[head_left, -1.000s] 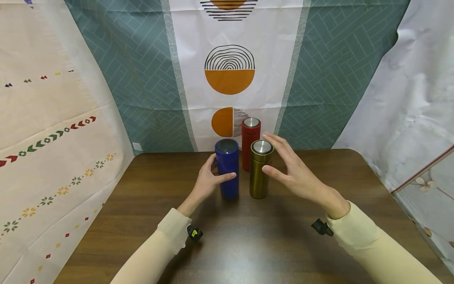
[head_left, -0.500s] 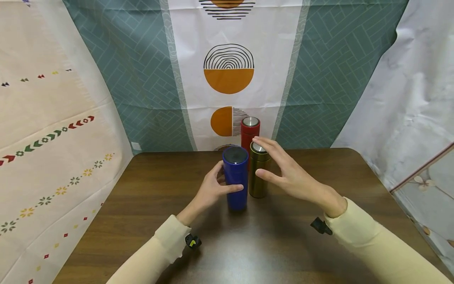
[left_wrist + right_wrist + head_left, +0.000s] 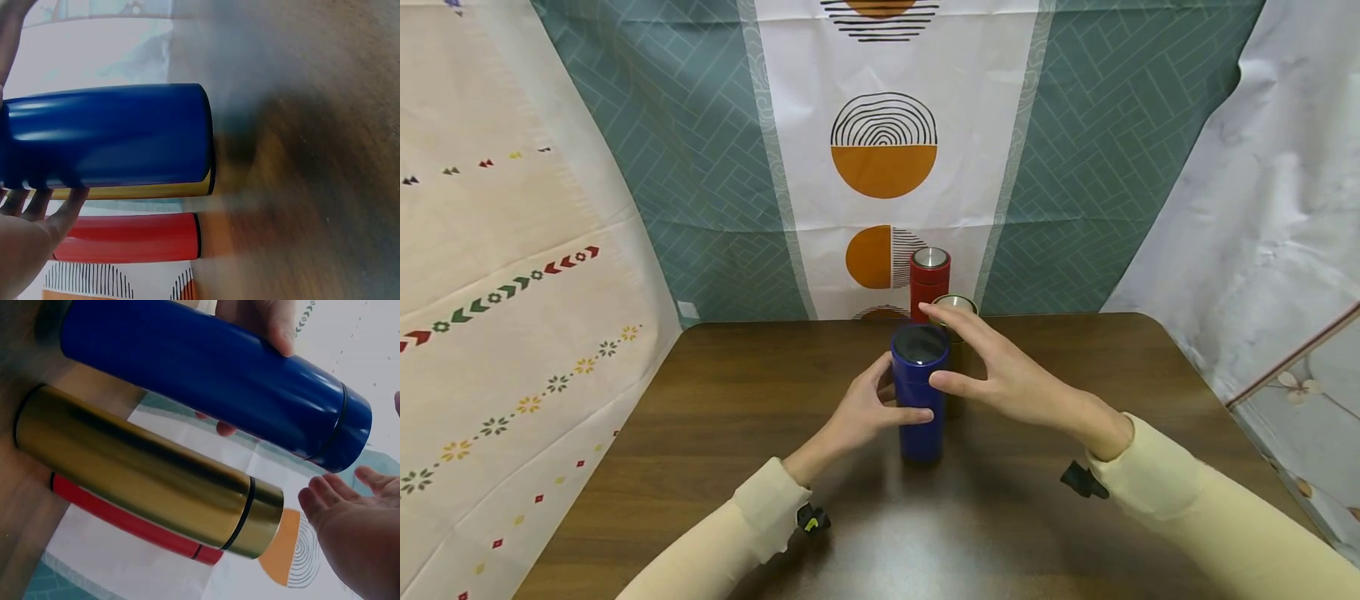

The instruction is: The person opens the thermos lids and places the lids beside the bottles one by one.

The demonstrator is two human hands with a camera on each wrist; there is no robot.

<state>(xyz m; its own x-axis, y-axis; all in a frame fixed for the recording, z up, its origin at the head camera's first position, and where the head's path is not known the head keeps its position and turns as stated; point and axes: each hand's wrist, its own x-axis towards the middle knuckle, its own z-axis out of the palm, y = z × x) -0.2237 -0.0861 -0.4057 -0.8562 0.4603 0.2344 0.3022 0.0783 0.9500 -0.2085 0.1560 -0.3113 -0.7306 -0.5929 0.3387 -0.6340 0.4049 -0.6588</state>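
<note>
Around the middle of a blue thermos flask (image 3: 913,390), my left hand (image 3: 867,410) has its fingers on the far side and its thumb across the front. The flask stands upright; whether its base touches the table I cannot tell. My right hand (image 3: 1018,379) is spread by the flask's top, thumb and fingers apart, and the right wrist view shows a gap between its fingers and the blue cap. A gold thermos flask (image 3: 144,469) stands behind, mostly hidden by the blue one and my right hand in the head view. Farther back is a red thermos flask (image 3: 928,292) with a silver lid.
The brown wooden table (image 3: 745,375) reaches back to a patterned curtain (image 3: 700,167). Cloth also hangs on the left and right sides. Small black wrist cameras sit at both cuffs.
My left hand has brought the blue flask toward me and to the right, in front of the gold one. The right hand has shifted slightly left toward the blue flask's top.
</note>
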